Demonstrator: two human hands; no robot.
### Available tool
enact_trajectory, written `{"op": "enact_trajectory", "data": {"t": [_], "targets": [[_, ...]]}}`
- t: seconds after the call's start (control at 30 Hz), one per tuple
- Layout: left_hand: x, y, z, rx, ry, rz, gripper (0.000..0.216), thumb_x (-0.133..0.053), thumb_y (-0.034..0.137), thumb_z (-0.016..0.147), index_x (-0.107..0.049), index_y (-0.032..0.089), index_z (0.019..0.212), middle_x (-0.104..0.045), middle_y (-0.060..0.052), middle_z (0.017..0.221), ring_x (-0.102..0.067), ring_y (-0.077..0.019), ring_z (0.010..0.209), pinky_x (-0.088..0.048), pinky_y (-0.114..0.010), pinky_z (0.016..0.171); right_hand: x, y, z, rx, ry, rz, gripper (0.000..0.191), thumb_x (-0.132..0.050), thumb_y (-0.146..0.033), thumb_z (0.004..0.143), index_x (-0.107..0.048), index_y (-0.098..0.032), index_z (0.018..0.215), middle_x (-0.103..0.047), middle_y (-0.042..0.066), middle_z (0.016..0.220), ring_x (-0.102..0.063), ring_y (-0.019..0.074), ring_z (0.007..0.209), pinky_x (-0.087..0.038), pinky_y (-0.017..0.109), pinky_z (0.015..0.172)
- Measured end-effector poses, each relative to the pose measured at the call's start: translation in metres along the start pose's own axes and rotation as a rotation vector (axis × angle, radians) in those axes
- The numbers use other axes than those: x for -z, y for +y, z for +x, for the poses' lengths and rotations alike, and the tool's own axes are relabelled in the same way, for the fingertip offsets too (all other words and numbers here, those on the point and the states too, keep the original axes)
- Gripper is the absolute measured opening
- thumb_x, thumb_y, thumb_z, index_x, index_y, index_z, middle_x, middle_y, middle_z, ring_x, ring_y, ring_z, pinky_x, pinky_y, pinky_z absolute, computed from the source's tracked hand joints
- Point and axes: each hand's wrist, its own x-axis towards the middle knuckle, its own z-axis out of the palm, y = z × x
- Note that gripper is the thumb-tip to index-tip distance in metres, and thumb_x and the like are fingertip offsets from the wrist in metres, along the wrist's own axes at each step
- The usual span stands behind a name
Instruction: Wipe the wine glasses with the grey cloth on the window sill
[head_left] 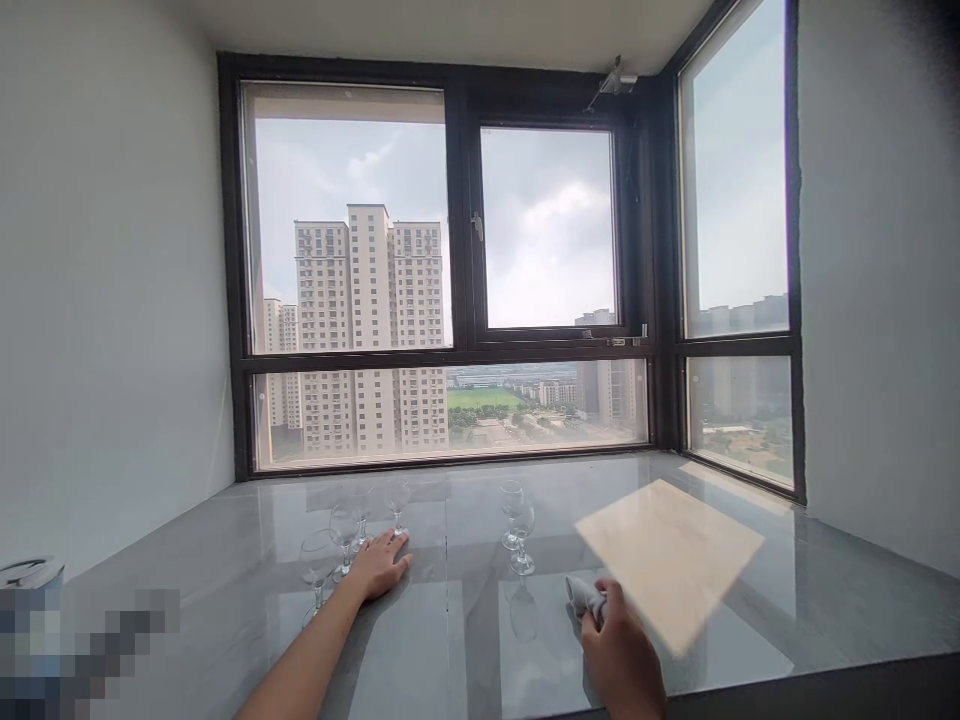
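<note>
My left hand (384,565) rests on the glossy grey windowsill (420,650), palm down with its fingers stretched out. Its fingertips lie by the foot of a clear stemmed glass (397,495); whether they touch it I cannot tell. Several such glasses stand upright on this side, among them a front one (316,555) partly behind my forearm and another (344,525) beside the hand. Two more stemmed glasses, a rear one (512,497) and a nearer one (523,525), stand close together right of the middle. My right hand (619,640) is closed around a crumpled grey cloth (583,600).
A dark-framed window (461,355) rises behind the sill, with a side window (735,345) at right. White walls (112,250) flank them. A sunlit patch (675,560) lies on the sill at right. At the lower left stands a partly blurred container (31,575).
</note>
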Motion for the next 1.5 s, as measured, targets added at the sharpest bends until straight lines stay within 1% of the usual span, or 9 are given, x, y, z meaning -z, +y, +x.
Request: {"op": "enact_trajectory", "data": {"t": [0.23,0.4,0.53,0.63,0.73,0.87,1.03,1.33,1.5], "targets": [[-0.002,0.009,-0.009,0.035,0.019,0.0,0.066,-0.036,0.054,0.095,-0.042,0.026,0.154,-0.033,-0.009,0.167,-0.027,-0.0253,0.155,-0.016,-0.046,0.127,-0.001,-0.001,0.001,0.018,0.042,-0.013,0.022,-0.048,-0.018,0.093,-0.054,-0.024,0.113,-0.073,0.009,0.106,-0.072,0.0239,0.096,-0.047,0.028,0.07],[-0.009,0.033,-0.017,0.143,0.069,0.026,0.071,-0.036,0.051,0.094,-0.037,0.018,0.157,-0.037,-0.018,0.163,-0.029,-0.0362,0.153,-0.015,-0.057,0.124,0.0,-0.002,0.001,0.014,0.025,0.001,0.022,-0.048,-0.017,0.094,-0.055,-0.022,0.115,-0.073,0.01,0.105,-0.073,0.0235,0.095,-0.046,0.027,0.069],[-0.022,0.084,-0.025,0.146,0.103,0.015,0.07,-0.04,0.045,0.091,-0.043,0.013,0.153,-0.038,-0.022,0.16,-0.032,-0.0398,0.15,-0.017,-0.058,0.123,0.002,-0.004,0.0,0.0,0.029,0.007,0.022,-0.048,-0.016,0.095,-0.054,-0.022,0.115,-0.073,0.01,0.109,-0.073,0.0227,0.099,-0.047,0.026,0.071],[-0.032,0.14,-0.031,-0.065,0.066,-0.07,0.067,-0.044,0.044,0.089,-0.047,0.022,0.152,-0.038,-0.014,0.163,-0.029,-0.0344,0.152,-0.014,-0.052,0.126,0.002,-0.004,0.0,0.001,0.028,0.009,0.023,-0.047,-0.014,0.095,-0.053,-0.022,0.116,-0.073,0.01,0.114,-0.072,0.0231,0.103,-0.047,0.027,0.074],[-0.037,0.192,-0.031,-0.304,0.027,-0.17,0.061,-0.045,0.046,0.089,-0.052,0.031,0.148,-0.035,-0.009,0.165,-0.024,-0.0339,0.154,-0.005,-0.057,0.127,0.0,-0.003,0.001,0.015,0.051,0.016,0.023,-0.048,-0.013,0.094,-0.054,-0.022,0.115,-0.074,0.009,0.112,-0.072,0.022,0.103,-0.047,0.026,0.077],[-0.034,0.225,-0.02,-0.374,-0.051,-0.21,0.067,-0.048,0.05,0.089,-0.048,0.028,0.152,-0.03,-0.011,0.167,-0.023,-0.0382,0.154,-0.007,-0.064,0.124,-0.003,0.0,0.001,0.017,0.072,0.018,0.023,-0.048,-0.014,0.094,-0.054,-0.022,0.115,-0.074,0.008,0.105,-0.073,0.021,0.098,-0.047,0.025,0.075],[-0.029,0.196,-0.024,-0.333,-0.037,-0.2,0.056,-0.039,0.043,0.093,-0.055,0.033,0.146,-0.044,-0.005,0.161,-0.033,-0.0292,0.151,-0.018,-0.057,0.123,-0.004,0.001,0.003,0.03,0.063,0.021,0.025,-0.047,-0.014,0.094,-0.053,-0.022,0.117,-0.073,0.008,0.107,-0.072,0.0216,0.096,-0.047,0.026,0.072],[-0.021,0.072,-0.072,0.031,0.102,-0.048,0.06,-0.04,0.037,0.092,-0.05,0.027,0.15,-0.041,-0.007,0.163,-0.033,-0.0297,0.151,-0.02,-0.056,0.123,-0.006,0.002,0.003,0.036,0.039,0.017,0.021,-0.045,-0.016,0.095,-0.052,-0.022,0.114,-0.073,0.011,0.109,-0.072,0.0248,0.101,-0.047,0.029,0.071],[-0.016,0.051,-0.075,0.146,0.065,-0.003,0.065,-0.038,0.04,0.094,-0.04,0.02,0.156,-0.028,-0.013,0.168,-0.025,-0.0321,0.155,-0.016,-0.054,0.124,-0.007,0.004,0.005,0.052,0.033,0.039,0.02,-0.045,-0.016,0.093,-0.051,-0.024,0.111,-0.073,0.01,0.112,-0.071,0.0246,0.103,-0.047,0.029,0.074]]}}
